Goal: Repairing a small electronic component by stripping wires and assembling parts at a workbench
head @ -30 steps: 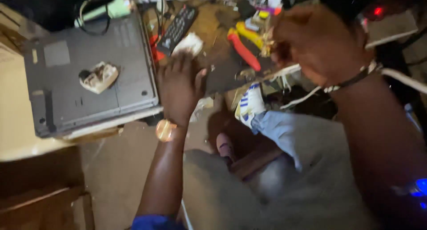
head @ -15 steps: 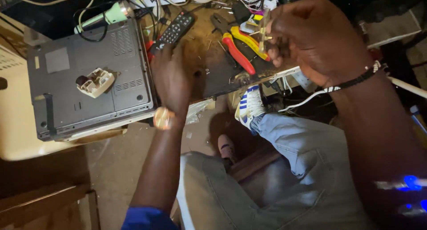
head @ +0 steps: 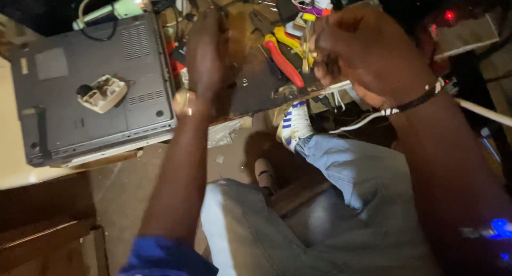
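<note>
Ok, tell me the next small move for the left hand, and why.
Probably ease the left hand right toward the red-handled pliers. It lies flat on the dark board, apparently empty though blurred, while the right hand is closed in a fist above the tools; what it grips cannot be made out.
</note>
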